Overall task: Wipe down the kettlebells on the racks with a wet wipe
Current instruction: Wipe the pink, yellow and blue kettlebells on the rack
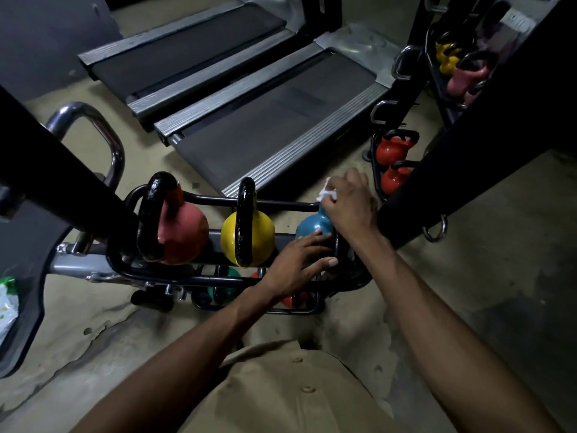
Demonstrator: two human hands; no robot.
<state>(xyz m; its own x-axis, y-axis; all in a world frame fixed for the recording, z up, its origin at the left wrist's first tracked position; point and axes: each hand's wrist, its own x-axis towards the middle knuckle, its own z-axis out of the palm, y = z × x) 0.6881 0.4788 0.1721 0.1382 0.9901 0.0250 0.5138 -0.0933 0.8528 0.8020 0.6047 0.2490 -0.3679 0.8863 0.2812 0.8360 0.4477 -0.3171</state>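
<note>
A black rack (274, 202) holds three kettlebells in its top row: a pink one (184, 229), a yellow one (253, 232) and a blue one (309, 226) at the right. My right hand (352, 204) grips a white wet wipe (326, 192) against the far top of the blue kettlebell. My left hand (299, 260) lies with straight fingers on the near side of the blue kettlebell, thumb by its black handle. Lower shelves hold a green kettlebell (231, 276) and a red one (292, 300), mostly hidden.
Two treadmills (265, 114) lie on the floor behind the rack. Thick black frame posts cross at left (62, 170) and right (462, 157). Red kettlebells (393, 160) stand at the right, yellow and pink ones (452, 64) in a rack beyond. A green-white packet (7, 301) lies at far left.
</note>
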